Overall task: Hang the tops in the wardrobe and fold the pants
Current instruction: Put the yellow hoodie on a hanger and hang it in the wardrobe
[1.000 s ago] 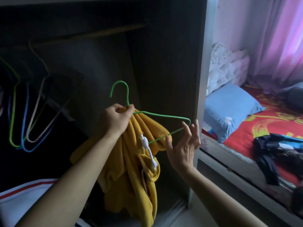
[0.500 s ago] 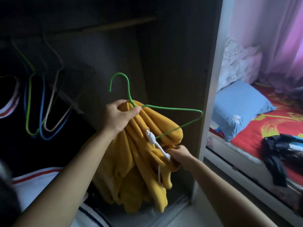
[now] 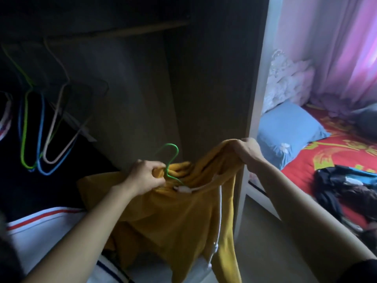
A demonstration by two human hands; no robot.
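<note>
Head view: open wardrobe ahead, interior dark; wooden rail across the top; several empty wire hangers hang from it at far left, green, blue and pale. Left hand centre frame, fingers curled tight around the neck of a green hanger and a bunch of yellow top together; hook stands up above the fist, well below the rail. Right hand higher and to the right, in front of the wardrobe's white edge, fingers pinched closed on a raised fold of the same top; fabric stretches between the two hands and hangs down below; white drawstring runs down its front. Bed at right, red sheet; blue pillow near the wardrobe side; dark clothes heaped on the sheet, type not clear.
</note>
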